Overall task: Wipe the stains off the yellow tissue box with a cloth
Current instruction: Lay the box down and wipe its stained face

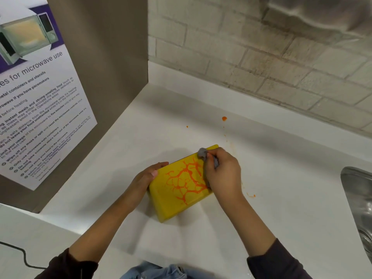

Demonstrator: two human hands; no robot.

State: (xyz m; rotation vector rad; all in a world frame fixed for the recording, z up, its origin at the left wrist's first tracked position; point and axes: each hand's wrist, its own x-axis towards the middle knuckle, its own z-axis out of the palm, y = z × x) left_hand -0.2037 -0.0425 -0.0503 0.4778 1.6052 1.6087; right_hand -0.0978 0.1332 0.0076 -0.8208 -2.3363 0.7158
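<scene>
Wiping barely begun: left hand point(148, 177) clasps box point(171, 200) on desk point(281, 178), right hand point(223, 174) pinches cloth point(202, 153) at box's far corner; stains point(185, 180) remain—next, firm strokes across.

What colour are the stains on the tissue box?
Orange, in branching lines across the yellow tissue box top; seen in the head view.

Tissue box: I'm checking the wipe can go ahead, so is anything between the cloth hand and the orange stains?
Nothing visible. The right hand holds the grey cloth at the yellow tissue box far corner, beside the orange stains. The left hand grips the opposite edge.
</scene>
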